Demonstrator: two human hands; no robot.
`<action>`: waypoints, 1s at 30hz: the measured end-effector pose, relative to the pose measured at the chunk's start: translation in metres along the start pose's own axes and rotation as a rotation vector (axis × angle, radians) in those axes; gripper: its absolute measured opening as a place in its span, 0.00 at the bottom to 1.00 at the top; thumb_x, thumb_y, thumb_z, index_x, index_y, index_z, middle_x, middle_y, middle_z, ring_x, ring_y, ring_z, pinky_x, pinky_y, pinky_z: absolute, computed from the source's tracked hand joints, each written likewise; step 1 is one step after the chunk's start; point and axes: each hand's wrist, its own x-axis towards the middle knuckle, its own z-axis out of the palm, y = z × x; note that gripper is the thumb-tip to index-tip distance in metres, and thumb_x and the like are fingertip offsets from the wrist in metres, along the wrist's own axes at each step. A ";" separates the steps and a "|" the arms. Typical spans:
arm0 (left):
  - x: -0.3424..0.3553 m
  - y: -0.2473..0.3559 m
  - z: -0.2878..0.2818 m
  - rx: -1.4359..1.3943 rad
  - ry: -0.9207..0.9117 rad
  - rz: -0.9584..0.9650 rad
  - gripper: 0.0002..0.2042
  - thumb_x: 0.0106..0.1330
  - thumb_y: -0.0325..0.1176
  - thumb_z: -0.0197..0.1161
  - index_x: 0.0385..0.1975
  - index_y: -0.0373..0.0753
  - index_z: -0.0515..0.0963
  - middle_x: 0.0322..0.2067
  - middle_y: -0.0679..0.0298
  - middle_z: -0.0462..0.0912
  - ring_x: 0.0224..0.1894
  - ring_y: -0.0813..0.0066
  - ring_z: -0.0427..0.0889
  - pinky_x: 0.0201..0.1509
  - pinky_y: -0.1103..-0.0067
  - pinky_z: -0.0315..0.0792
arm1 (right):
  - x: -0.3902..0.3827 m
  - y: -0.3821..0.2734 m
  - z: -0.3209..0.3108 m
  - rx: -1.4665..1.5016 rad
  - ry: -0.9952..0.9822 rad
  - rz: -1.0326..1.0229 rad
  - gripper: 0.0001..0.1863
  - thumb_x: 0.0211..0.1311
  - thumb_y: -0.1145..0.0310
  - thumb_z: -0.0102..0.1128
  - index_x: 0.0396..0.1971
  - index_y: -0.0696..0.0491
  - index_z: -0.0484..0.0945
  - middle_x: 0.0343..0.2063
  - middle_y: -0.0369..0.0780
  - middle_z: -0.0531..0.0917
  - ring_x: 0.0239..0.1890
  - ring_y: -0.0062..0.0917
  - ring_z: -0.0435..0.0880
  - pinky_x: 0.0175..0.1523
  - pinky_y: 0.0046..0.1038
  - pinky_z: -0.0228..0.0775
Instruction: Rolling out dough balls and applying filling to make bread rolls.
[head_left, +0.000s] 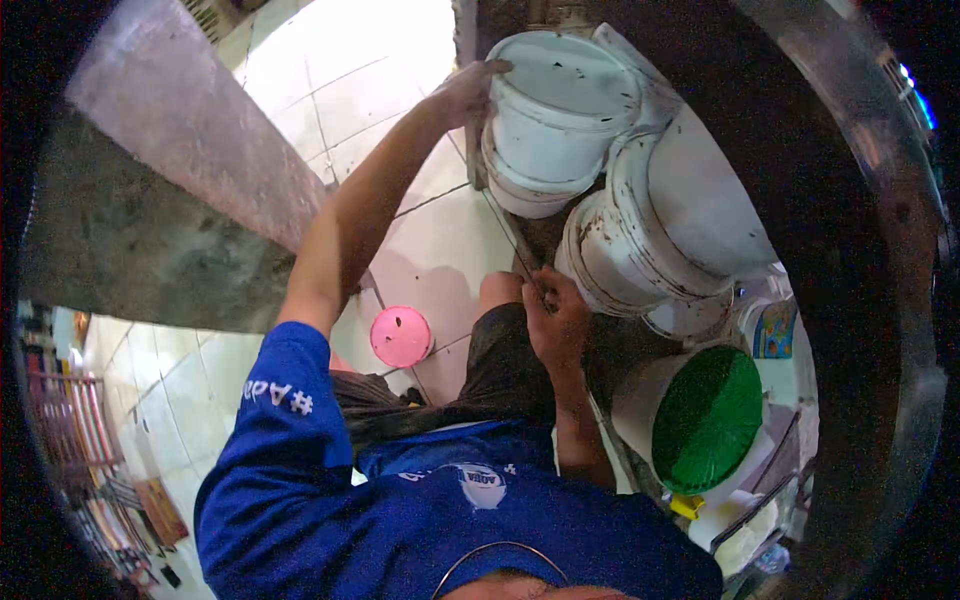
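Note:
My left hand [471, 92] grips the upper rim of a white lidded bucket [550, 142], stacked on another white container and spotted with dark marks. My right hand [555, 315] is closed at knee height, left of the lower stained white buckets [625, 245], with a thin dark object in its fingers that I cannot make out. A small pink lidded tub [397, 336] sits on the tiled floor between my left forearm and my bent leg. A larger bucket with a glossy green top [705, 420] is below my right hand, to the right.
A grey concrete slab [160, 220] stands at left over the tiled floor [390, 250]. A small container with a blue label [772, 330], yellow item [688, 505] and other containers crowd the right side. A dark structure [840, 330] edges them. Racked long items [80, 420] are at lower left.

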 end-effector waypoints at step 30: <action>-0.221 -0.232 -0.134 -0.072 0.824 -0.119 0.14 0.58 0.33 0.72 0.29 0.36 0.70 0.21 0.61 0.77 0.15 0.76 0.72 0.18 0.81 0.69 | 0.201 0.014 0.139 -1.076 -0.310 -0.484 0.05 0.54 0.71 0.61 0.28 0.56 0.83 0.29 0.43 0.84 0.28 0.37 0.85 0.31 0.33 0.78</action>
